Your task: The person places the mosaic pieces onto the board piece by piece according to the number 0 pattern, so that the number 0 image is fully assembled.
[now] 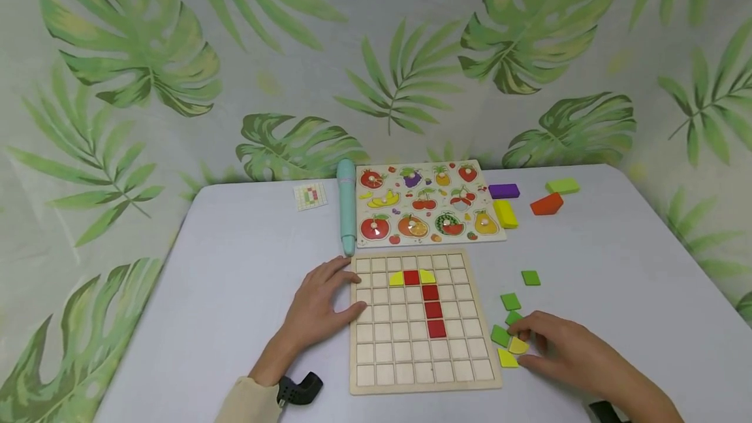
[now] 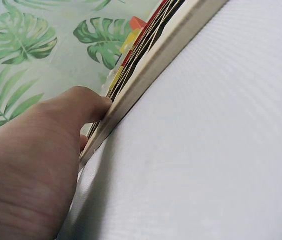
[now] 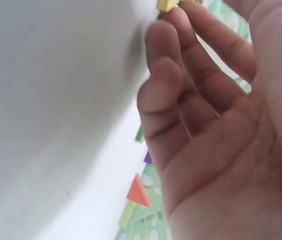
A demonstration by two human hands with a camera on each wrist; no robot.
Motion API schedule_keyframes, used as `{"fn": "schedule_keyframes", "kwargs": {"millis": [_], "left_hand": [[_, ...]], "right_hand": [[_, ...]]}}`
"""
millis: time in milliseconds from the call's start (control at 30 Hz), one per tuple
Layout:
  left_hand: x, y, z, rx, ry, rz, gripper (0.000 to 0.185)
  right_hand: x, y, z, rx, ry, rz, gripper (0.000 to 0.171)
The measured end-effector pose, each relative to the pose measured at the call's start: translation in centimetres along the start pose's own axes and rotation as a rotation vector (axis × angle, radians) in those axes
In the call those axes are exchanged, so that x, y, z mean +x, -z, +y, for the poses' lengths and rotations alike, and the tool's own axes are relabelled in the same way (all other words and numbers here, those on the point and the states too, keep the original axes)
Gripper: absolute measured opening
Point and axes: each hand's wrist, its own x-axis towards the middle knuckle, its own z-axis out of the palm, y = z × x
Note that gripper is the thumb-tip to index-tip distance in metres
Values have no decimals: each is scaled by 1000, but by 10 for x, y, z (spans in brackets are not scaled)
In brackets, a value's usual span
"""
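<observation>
A wooden grid board lies on the pale table; red tiles and two yellow tiles in it form a hooked shape. My left hand rests against the board's left edge, fingers fairly straight; the left wrist view shows the thumb pressed on that edge. Right of the board, my right hand pinches a yellow quarter-round tile among loose green tiles and another yellow tile. The yellow tile sits at my fingertips in the right wrist view.
Behind the grid board lie a fruit peg puzzle, a teal pen and a small pattern card. Purple, yellow, orange and green blocks sit at the back right. A leaf-print cloth hangs behind.
</observation>
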Motion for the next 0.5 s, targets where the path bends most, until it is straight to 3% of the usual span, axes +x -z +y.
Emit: {"fn": "schedule_keyframes", "kwargs": {"millis": [200,500], "left_hand": [[-1,0,0,9,10,-14,37],[-1,0,0,17,-8,8,38]], "right_hand": [[2,-1,-6,-72,-102,-30,29],[3,-2,-10,-83,-112,-31,28]]}}
